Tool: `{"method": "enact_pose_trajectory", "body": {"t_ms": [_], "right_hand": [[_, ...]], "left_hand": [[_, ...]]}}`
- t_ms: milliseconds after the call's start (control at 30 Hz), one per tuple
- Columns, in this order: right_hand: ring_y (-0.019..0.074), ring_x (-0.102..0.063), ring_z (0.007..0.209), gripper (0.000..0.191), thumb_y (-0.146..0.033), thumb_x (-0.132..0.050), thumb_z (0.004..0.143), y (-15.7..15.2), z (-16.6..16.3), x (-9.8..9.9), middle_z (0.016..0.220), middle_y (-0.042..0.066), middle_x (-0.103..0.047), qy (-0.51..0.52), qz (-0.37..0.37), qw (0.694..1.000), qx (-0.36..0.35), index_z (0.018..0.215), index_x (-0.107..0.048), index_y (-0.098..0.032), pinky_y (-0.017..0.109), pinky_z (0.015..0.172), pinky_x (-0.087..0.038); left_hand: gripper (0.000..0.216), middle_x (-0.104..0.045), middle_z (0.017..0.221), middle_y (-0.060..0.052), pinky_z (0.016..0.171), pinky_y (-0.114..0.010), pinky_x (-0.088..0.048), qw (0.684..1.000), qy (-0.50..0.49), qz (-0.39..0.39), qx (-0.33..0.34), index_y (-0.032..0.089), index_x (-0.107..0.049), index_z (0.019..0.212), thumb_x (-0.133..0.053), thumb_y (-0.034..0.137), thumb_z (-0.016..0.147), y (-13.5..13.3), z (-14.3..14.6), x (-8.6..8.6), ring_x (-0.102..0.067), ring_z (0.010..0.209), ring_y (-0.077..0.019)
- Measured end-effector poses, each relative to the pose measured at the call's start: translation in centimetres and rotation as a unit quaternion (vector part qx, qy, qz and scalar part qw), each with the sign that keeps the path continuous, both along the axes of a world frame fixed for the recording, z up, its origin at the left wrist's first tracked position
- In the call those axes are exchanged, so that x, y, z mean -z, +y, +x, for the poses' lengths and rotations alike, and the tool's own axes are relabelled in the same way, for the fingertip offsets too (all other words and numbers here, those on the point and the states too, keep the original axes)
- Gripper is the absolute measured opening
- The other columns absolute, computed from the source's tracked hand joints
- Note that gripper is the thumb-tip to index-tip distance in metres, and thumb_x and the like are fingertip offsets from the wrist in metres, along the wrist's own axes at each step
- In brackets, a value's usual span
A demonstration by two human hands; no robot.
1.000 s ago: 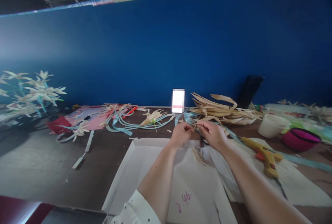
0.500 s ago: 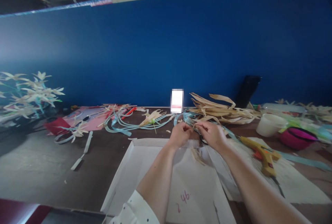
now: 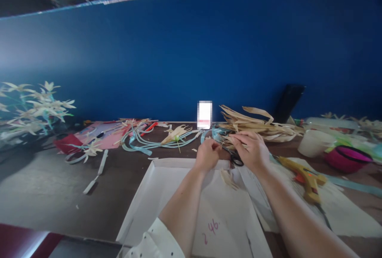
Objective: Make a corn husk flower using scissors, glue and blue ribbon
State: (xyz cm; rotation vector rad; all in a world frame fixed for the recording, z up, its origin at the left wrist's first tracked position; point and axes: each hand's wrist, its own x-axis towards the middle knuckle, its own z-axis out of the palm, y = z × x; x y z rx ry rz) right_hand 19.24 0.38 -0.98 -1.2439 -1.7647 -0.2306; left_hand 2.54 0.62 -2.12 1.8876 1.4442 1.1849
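My left hand (image 3: 208, 154) is curled shut at the far rim of a white cardboard tray (image 3: 155, 194), pinching a thin dry husk strip (image 3: 226, 140). My right hand (image 3: 253, 150) reaches over the same strip with fingers bent, touching it beside the near end of the pile of dried corn husks (image 3: 256, 124). Black scissors (image 3: 237, 159) lie just under my right hand. A few husk scraps (image 3: 228, 178) rest on the tray.
A yellow glue gun (image 3: 304, 178) lies on white paper at the right. Behind it stand a white cup (image 3: 312, 143) and a pink bowl (image 3: 347, 158). Light-blue ribbon strips (image 3: 149, 142), pink and red paper (image 3: 98, 135) and husk flowers (image 3: 32, 106) lie left. A blue wall closes the back.
My right hand has lifted and moved slightly right and farther back over the husks, uncovering the scissors. My left hand stays put, pinched on the strip.
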Motion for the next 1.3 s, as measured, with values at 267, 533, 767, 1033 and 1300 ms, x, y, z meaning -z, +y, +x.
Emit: {"method": "enact_pose_trajectory", "body": {"t_ms": [267,533,767,1033,1300], "right_hand": [[0.0214,-0.058,0.088,0.021,-0.036,-0.054,0.084,0.4,0.0,0.2,0.088,0.004,-0.068,-0.074,-0.056,0.995,-0.042,0.09,-0.072,-0.028,0.034,0.078,-0.042],[0.0212,-0.059,0.088,0.022,-0.034,-0.053,0.084,0.5,0.0,0.4,0.092,0.004,-0.068,-0.076,-0.084,0.992,-0.06,0.098,-0.07,-0.028,0.033,0.076,-0.043],[0.0209,-0.059,0.088,0.017,-0.032,-0.055,0.083,0.7,-0.1,0.7,0.091,0.003,-0.067,-0.077,-0.099,0.991,-0.055,0.088,-0.071,-0.027,0.031,0.074,-0.041],[0.021,-0.058,0.088,0.017,-0.03,-0.054,0.083,0.4,-0.7,0.9,0.09,0.004,-0.066,-0.079,-0.069,0.994,-0.028,0.086,-0.07,-0.025,0.032,0.074,-0.041],[0.0213,-0.058,0.088,0.021,-0.03,-0.049,0.086,-0.4,-1.6,0.6,0.091,0.005,-0.064,-0.049,-0.024,0.998,-0.021,0.09,-0.069,-0.024,0.033,0.077,-0.044]], "left_hand": [[0.01,-0.056,0.078,-0.005,0.072,-0.027,-0.039,0.981,0.123,0.15,0.009,0.017,-0.054,0.073,-0.05,0.009,0.077,-0.2,0.0,0.6,-0.051,0.081,-0.0166],[0.01,-0.055,0.078,-0.005,0.072,-0.028,-0.039,0.976,0.148,0.157,0.009,0.017,-0.053,0.072,-0.048,0.011,0.079,-0.3,0.1,0.4,-0.051,0.081,-0.0175],[0.01,-0.055,0.078,-0.005,0.072,-0.029,-0.04,0.978,0.131,0.162,0.022,0.017,-0.053,0.072,-0.049,0.013,0.08,-0.3,0.1,0.4,-0.051,0.082,-0.0181],[0.009,-0.056,0.077,-0.005,0.073,-0.028,-0.04,0.979,0.137,0.153,0.004,0.017,-0.053,0.071,-0.05,0.014,0.079,-0.4,0.3,0.4,-0.052,0.081,-0.0174],[0.009,-0.057,0.077,-0.003,0.072,-0.026,-0.04,0.982,0.091,0.162,-0.023,0.018,-0.054,0.073,-0.049,0.014,0.08,-0.7,0.7,0.4,-0.052,0.079,-0.0156]]}}
